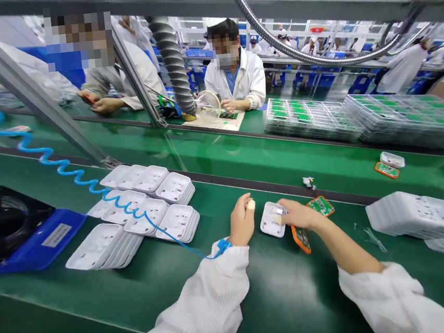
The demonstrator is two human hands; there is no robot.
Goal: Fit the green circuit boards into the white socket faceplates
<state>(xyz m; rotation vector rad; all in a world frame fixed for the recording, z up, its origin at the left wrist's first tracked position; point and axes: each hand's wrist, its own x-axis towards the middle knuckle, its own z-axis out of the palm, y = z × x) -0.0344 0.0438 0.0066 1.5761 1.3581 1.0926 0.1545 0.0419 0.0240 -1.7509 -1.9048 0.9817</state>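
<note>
My right hand reaches over a white plastic cover, its fingers closed at the cover's right edge. A small pale piece shows by the fingertips, too small to name. Just under this hand is a tilted orange-edged circuit board; whether the hand also grips it is hidden. My left hand is left of the cover, apart from it, fingers loosely bent and nothing seen in them. It has a pale finger cot and a blue wrist strap. Another green circuit board with a small connector lies beyond my right hand.
Stacked white covers stand at left, more stacks at right. A blue coiled cord crosses to my left wrist. A black fan sits far left. Across the belt, a co-worker sits near trays of boards.
</note>
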